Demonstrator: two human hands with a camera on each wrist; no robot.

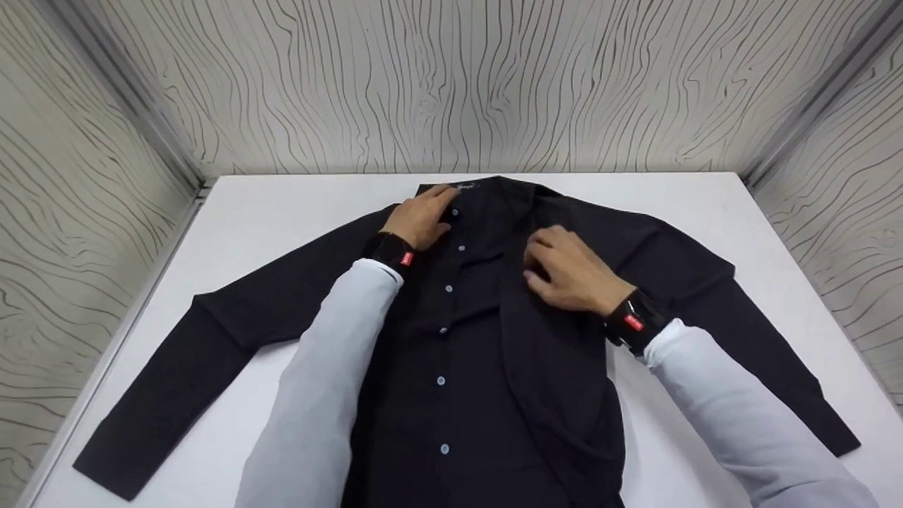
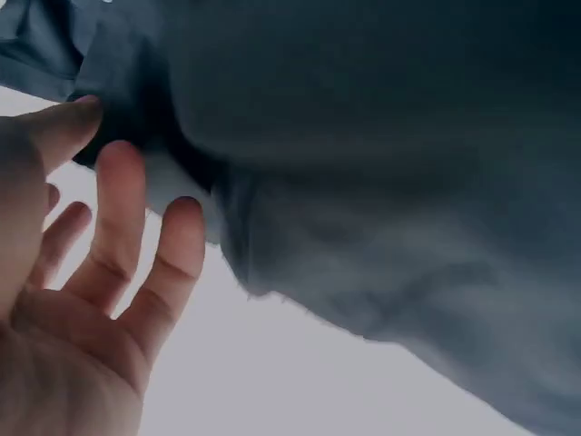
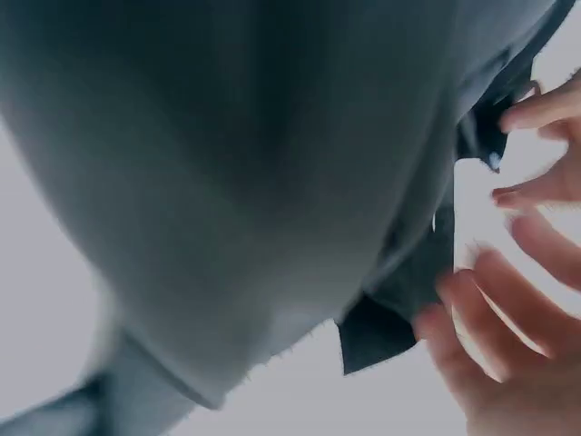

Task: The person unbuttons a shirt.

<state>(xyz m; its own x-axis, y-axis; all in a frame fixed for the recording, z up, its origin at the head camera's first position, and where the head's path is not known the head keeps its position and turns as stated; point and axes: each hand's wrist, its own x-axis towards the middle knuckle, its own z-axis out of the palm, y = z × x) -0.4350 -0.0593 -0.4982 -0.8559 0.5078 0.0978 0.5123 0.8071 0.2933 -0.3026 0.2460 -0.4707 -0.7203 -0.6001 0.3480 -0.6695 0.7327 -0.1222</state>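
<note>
A black long-sleeved button-up shirt (image 1: 487, 409) lies spread face up, its light buttons in a line down the front. My left hand (image 1: 421, 215) rests at the collar's left side, fingers reaching over the top button area. Its fingers are spread and slightly bent beside the dark cloth in the left wrist view. Over the folded-back right front panel (image 1: 547, 374) hovers my right hand (image 1: 571, 271), its fingers loosely bent and blurred. Nothing shows between the right fingers (image 3: 495, 309) in the right wrist view.
The shirt's sleeves stretch out to both sides on a white table (image 1: 233, 204). Wood-grain patterned panels (image 1: 451, 85) stand behind the table and along its sides, with grey metal posts (image 1: 134, 99) at the corners.
</note>
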